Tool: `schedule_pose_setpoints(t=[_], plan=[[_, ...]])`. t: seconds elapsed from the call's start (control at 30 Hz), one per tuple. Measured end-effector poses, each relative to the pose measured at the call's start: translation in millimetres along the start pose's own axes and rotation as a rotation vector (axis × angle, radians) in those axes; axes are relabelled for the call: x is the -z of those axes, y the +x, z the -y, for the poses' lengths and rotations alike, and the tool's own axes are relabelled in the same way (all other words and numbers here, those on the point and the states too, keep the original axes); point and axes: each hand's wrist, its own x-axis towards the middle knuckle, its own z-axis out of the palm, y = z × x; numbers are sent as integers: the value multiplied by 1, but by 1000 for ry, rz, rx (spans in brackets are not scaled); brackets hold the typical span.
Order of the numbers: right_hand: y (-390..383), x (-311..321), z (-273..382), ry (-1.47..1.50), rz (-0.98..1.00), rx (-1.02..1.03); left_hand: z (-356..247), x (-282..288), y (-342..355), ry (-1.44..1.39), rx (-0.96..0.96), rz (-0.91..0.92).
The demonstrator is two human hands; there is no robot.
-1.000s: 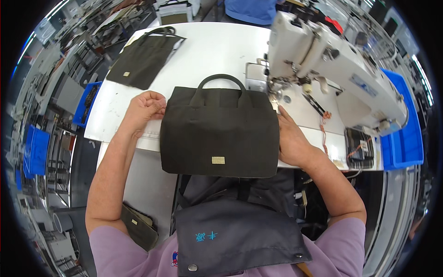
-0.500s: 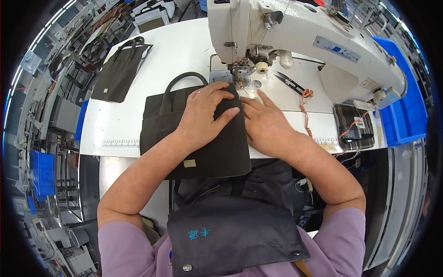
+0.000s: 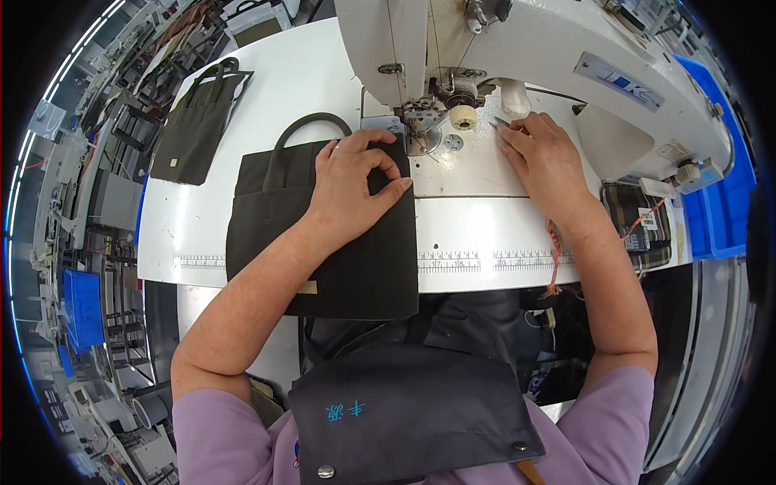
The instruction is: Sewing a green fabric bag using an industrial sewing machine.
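Observation:
A dark olive fabric bag [image 3: 356, 267] with a looped handle lies flat before the sewing machine [image 3: 404, 48], its lower part hanging past the table's front edge. My left hand [image 3: 352, 178] rests on its upper right part, fingers bent and fingertips at the right edge beside the needle area, thumb on the fabric. Farther right, my right hand [image 3: 550, 162] has closed over the thread snips [image 3: 500, 123]; only their tip shows past my fingers. An orange cord [image 3: 554, 250] hangs down beside that forearm. The bag's right edge lies just left of the needle plate [image 3: 423, 142].
A second dark bag [image 3: 198, 133] lies at the table's left. A ruler strip [image 3: 453, 262] runs along the front edge. To the right are a plaid pouch [image 3: 634, 214] and a blue bin [image 3: 711, 218].
My right hand has left the bag's edge and moved right onto the snips. The bag, with my left hand on it, sits slightly farther left in view; the whole view has shifted a little.

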Motion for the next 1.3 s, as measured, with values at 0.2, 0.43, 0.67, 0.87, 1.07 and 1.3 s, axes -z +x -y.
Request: schedule_pose_setpoints(t=[0.2,0.43,0.67,0.87,1.07,1.3], plan=[[5,4,0,86,-23,-129,2,0,1,-61,2,-5],[-3,8,-18,4,-19,-91,-2,8,-2,-101,-79,20],[15,19,38,403,120,-9,-5,13,-7,-196,-59,45],[27,0,61,392,188,131,-4,12,-6,-172,-129,70],[20,-11,58,455,119,136,-6,14,-6,-123,-131,98],[18,-10,60,467,133,177,-8,15,-8,-58,-126,139]])
